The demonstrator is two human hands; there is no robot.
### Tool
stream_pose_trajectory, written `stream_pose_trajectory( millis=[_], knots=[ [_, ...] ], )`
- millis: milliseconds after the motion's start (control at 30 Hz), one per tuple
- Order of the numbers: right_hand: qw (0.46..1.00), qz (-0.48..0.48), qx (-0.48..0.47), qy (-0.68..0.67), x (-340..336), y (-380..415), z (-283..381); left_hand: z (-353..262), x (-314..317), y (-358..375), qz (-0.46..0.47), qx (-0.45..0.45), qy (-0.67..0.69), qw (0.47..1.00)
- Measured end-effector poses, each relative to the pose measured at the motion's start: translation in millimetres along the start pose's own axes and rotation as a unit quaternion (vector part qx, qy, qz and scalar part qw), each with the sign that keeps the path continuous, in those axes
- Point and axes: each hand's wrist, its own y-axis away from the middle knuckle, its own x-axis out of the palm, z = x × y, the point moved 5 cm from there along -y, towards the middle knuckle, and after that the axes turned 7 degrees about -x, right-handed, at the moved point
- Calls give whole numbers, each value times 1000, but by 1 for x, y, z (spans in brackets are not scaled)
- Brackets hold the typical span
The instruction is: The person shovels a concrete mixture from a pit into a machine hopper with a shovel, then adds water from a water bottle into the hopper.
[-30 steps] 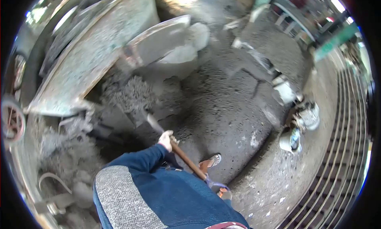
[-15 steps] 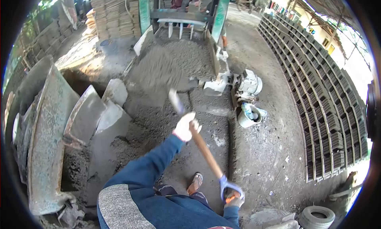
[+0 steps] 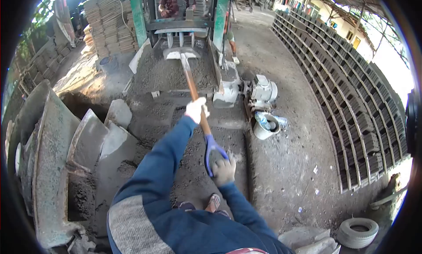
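A shovel [image 3: 191, 80] stretches forward from my body, its blade [image 3: 181, 55] over the grey mix [image 3: 160, 74] in the tray of a green-framed machine. Pale metal shows on the blade, with no heap on it. My left hand [image 3: 196, 109], in a white glove, is wrapped round the wooden shaft about halfway along. Nearer to me, my right hand [image 3: 224, 169], also gloved, grips the purple D-shaped handle [image 3: 211, 150]. My sandalled foot [image 3: 213, 203] shows below the handle.
An electric motor [image 3: 264, 89] and a bucket with bottles [image 3: 266, 126] stand right of the tray. Curved metal pieces [image 3: 55, 153] lie left. Racks of blocks [image 3: 336, 95] line the right side. A person [image 3: 170, 3] is behind the machine; another person's leg [image 3: 231, 45] shows beside it. A tyre [image 3: 358, 233] lies lower right.
The shovel has swung forward, its blade now farther over the tray. A blurred mass of mix near the tray's front is gone. My right hand has moved up and left with the handle.
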Motion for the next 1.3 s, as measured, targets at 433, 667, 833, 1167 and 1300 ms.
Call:
stream_pose_trajectory(
  millis=[433,667,833,1167,1300],
  knots=[
    [430,111,637,-630,47,271,-97,99,-223,234,-206,52,344,915],
    [250,294,639,-665,19,199,-27,247,-322,370,-388,-15,485,784],
    [86,329,565,-752,15,144,82,231,-410,428,-411,-3,502,761],
    [286,367,632,-620,115,114,398,-19,-676,574,-470,129,328,809],
    [320,352,694,-541,186,201,364,31,-677,555,-501,127,328,791]
  ],
)
